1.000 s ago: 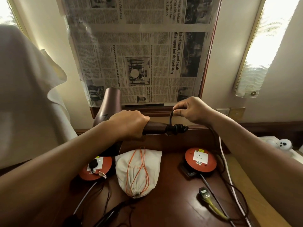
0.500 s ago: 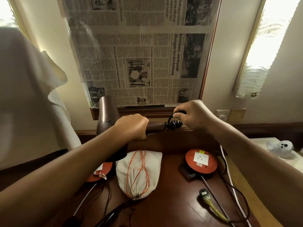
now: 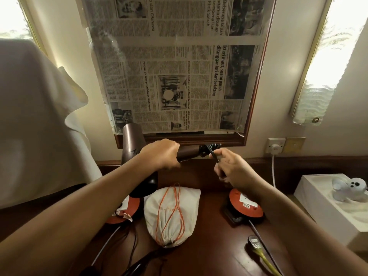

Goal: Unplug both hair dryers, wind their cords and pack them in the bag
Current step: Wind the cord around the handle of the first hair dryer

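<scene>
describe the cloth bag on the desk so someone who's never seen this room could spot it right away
Start at the newspaper-covered mirror on the wall and drop down to the dark wooden desk below it. The bag lies in the middle of the desk, between two round orange cord reels. It is the only pale cloth thing there, a plump off-white sack with thin orange drawstrings looped across it.

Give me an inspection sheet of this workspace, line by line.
Surface: dark wooden desk.
Job's things: brown hair dryer held up; white drawstring bag lying closed.
Clutter: two orange cord reels; yellow-tipped plug; white seal toy.
Hands: left hand grips the dryer handle; right hand pinches the black cord.
Cables: cord coiled at handle end; white cable from wall socket.
Surroundings: newspaper-covered mirror; draped white cloth.
</scene>
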A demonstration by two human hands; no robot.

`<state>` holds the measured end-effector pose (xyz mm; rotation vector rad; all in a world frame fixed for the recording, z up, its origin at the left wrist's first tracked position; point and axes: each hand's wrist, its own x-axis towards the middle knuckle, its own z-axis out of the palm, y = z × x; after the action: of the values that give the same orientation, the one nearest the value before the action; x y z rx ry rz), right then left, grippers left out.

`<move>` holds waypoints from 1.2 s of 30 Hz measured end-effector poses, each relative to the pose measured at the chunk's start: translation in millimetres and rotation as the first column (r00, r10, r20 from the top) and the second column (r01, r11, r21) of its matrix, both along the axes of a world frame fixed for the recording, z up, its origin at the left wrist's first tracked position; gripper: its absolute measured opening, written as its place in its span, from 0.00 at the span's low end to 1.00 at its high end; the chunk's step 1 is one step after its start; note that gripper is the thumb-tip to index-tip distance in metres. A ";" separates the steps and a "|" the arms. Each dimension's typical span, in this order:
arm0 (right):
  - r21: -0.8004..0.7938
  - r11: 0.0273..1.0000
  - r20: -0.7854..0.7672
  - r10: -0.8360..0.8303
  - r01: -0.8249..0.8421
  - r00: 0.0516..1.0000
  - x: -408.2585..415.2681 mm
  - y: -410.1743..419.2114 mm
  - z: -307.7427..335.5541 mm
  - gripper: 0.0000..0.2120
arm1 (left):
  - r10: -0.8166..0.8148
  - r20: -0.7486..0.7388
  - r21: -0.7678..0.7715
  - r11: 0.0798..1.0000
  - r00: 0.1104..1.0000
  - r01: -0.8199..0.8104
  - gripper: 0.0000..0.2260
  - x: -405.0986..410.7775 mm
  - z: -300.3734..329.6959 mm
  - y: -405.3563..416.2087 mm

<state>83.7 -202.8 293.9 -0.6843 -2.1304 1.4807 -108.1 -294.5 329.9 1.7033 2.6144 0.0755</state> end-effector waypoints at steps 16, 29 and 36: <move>-0.209 0.966 0.089 0.177 -0.156 0.980 -4.4 -0.2 -34.6 0.20 | -0.015 0.155 0.009 1.000 0.988 0.014 0.13 -10.1 -0.5 -6.6; -0.377 0.916 -0.162 0.083 -0.139 0.983 -15.6 6.0 -76.1 0.17 | -0.080 0.160 0.012 0.997 0.984 0.079 0.11 -14.7 6.5 -14.5; -0.433 0.883 -0.205 0.100 -0.182 0.974 -21.5 15.0 -76.0 0.16 | -0.219 0.152 -0.028 0.974 0.964 0.226 0.10 -6.0 11.7 -19.5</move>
<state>62.2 -187.8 217.9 -0.5289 -1.7441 2.0678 -114.1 -314.0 341.6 1.8842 2.2874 0.1321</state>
